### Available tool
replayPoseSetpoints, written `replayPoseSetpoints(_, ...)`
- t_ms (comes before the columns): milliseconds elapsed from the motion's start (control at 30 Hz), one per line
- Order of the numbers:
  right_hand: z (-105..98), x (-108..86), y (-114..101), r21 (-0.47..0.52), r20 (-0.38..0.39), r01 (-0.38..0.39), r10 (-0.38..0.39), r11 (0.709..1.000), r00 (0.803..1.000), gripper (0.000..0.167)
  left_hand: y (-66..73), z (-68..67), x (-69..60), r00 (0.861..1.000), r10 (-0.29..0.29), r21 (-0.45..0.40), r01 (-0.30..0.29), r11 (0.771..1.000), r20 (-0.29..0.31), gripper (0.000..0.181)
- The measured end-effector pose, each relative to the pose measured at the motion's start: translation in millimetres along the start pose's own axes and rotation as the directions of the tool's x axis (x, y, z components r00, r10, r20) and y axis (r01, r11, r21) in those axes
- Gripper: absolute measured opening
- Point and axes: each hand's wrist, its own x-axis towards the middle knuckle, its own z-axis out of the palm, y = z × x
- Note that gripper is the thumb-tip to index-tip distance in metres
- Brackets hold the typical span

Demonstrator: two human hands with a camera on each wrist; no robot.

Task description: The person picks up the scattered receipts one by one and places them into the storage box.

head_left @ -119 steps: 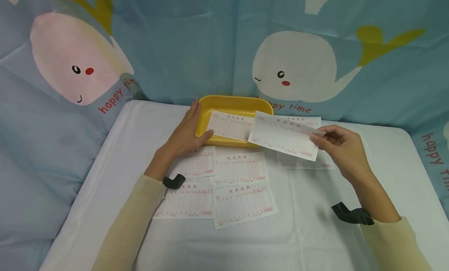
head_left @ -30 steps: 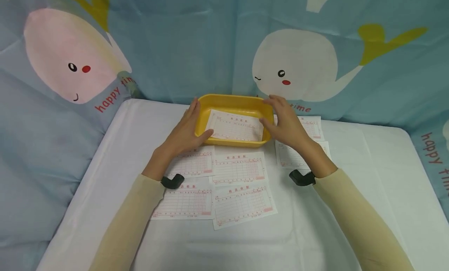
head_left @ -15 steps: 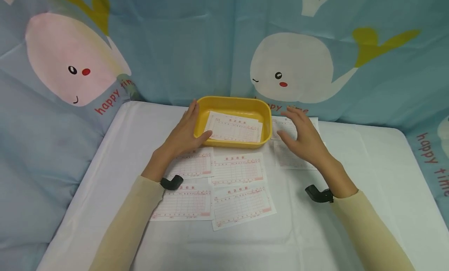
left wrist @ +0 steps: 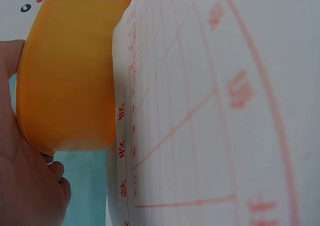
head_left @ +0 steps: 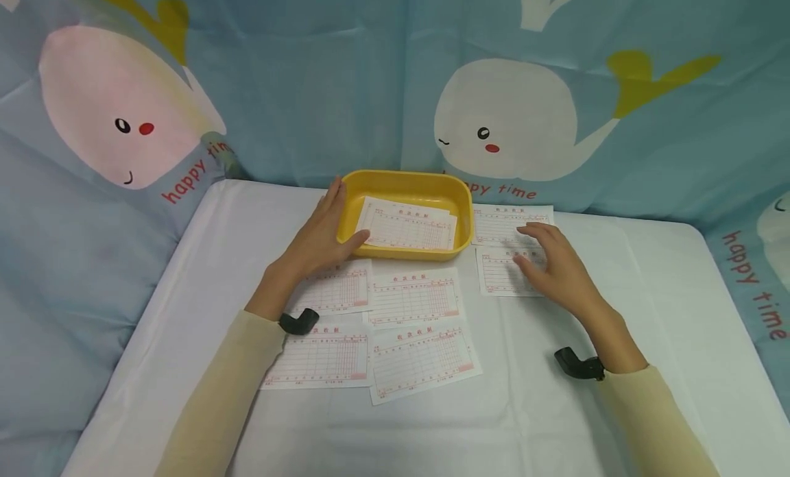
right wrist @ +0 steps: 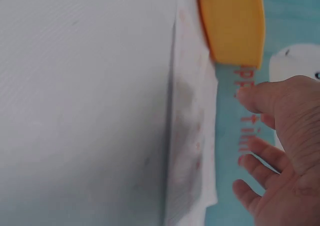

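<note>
A yellow tray (head_left: 404, 182) stands at the back of the table with a small pile of receipt slips (head_left: 404, 225) inside. My left hand (head_left: 317, 234) holds its left front corner, fingers along the outer side and thumb over the front rim. In the left wrist view the tray's wall (left wrist: 75, 76) lies against that hand. My right hand (head_left: 558, 268) hovers with parted, slightly bent fingers over two slips right of the tray, an upper receipt (head_left: 503, 223) and a lower receipt (head_left: 496, 275). Nothing shows between the right fingers in the right wrist view.
Several more receipts lie in front of the tray, among them a middle receipt (head_left: 413, 299), a front receipt (head_left: 426, 364) and a left receipt (head_left: 321, 360). A white cloth (head_left: 444, 429) covers the table. Behind rises a blue curtain (head_left: 321, 86) with whale prints.
The right hand earlier brought a receipt over the tray, and that slip now lies on the pile. Since then the hand has drawn back to the right. The left hand has stayed at the tray.
</note>
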Motion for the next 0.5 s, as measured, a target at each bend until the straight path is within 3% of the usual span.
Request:
replayPoseSetpoints(267,-1,-12.8,18,0.025,-0.005,-0.025,0.025,0.999,1.0,0.051,-1.6,-1.3,-0.3,1.0,-0.002,-0.007,0.002,1.0,0.003,0.108)
replayPoseSetpoints(500,-8,-22.2,32,0.032,0.024,-0.08,0.079,0.996,0.997,0.066,0.4,-1.6,-1.6,1.0,-0.009,-0.02,0.009,1.0,0.006,0.106)
